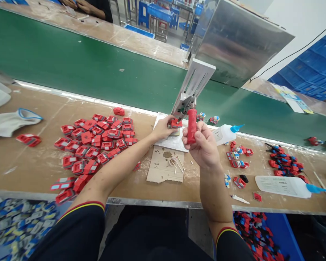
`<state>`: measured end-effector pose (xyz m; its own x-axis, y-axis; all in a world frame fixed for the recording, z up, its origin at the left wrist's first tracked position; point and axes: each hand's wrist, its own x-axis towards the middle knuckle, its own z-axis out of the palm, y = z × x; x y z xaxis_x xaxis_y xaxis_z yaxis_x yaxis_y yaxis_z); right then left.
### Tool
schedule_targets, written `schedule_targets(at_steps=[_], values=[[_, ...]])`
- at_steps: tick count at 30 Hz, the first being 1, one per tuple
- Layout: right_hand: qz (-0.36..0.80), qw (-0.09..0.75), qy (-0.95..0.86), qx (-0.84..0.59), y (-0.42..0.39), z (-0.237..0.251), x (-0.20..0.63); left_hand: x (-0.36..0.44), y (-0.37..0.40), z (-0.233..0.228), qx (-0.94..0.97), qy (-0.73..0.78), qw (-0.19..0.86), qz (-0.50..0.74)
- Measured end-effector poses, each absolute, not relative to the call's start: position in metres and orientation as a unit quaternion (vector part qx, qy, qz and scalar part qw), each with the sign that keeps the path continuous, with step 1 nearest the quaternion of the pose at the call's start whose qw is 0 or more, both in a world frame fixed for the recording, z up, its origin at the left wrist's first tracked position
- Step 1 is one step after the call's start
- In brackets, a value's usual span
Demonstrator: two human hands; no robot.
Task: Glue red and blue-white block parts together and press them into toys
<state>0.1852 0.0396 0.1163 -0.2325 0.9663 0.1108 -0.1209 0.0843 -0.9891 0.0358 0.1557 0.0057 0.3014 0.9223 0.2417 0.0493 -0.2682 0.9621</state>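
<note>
My left hand point(163, 129) pinches a red plastic toy part point(176, 123) under the plunger of a metal toggle clamp press point(187, 103). My right hand point(202, 143) is wrapped round the red ribbed handle point(191, 127) of that press, which points down toward me. The press has a slotted upright metal plate point(197, 78) and stands on a pale base plate point(167, 144). Left of my left hand lies a pile of red and grey toy parts point(97, 139). A piece of cardboard point(154, 168) with cotton swabs on it lies in front of the base.
A green conveyor belt point(97, 69) runs behind the bench. Two squeeze bottles, one near point(284, 186) and one farther point(224, 134), lie at right among small toy assemblies point(285, 161). Bins of parts sit below the bench edge. A co-worker's hands point(81, 5) show across the belt.
</note>
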Motion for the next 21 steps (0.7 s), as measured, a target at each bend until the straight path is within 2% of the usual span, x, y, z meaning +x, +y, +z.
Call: schedule_targets(at_steps=[5, 11, 17, 21], values=[[0.576, 0.499, -0.525, -0.379, 0.036, 0.130, 0.184, 0.038, 0.157, 0.003, 0.661, 0.369, 0.472, 0.451], [0.615, 0.526, -0.475, -0.347, 0.035, 0.120, 0.179, 0.037, 0.157, 0.004, 0.676, 0.351, 0.479, 0.437], [0.583, 0.460, -0.554, -0.375, 0.032, 0.122, 0.190, 0.034, 0.159, -0.001, 0.711, 0.344, 0.441, 0.427], [0.533, 0.435, -0.596, -0.415, 0.036, 0.094, 0.192, 0.034, 0.160, -0.011, 0.719, 0.352, 0.413, 0.434]])
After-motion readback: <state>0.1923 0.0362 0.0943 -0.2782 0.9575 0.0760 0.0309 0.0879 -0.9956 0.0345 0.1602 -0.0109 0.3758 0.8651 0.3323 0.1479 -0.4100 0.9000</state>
